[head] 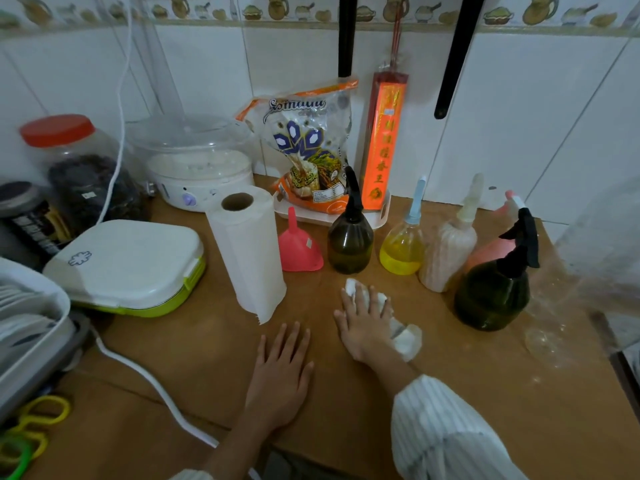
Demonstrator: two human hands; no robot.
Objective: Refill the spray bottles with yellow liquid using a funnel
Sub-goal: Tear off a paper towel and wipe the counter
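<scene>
A pink funnel (299, 245), two dark green spray bottles (350, 242) (493, 294) with black triggers, a clear bottle (402, 251) of yellow liquid, a white paper wad (403, 336), a striped white sleeve (446, 434) and a brown table (207, 358).

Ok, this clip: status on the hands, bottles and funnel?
Left hand flat on table. Right hand pressing paper towel wad, fingers straight. Pink funnel upside down, unused; spray bottles capped. Nothing blocking.
</scene>
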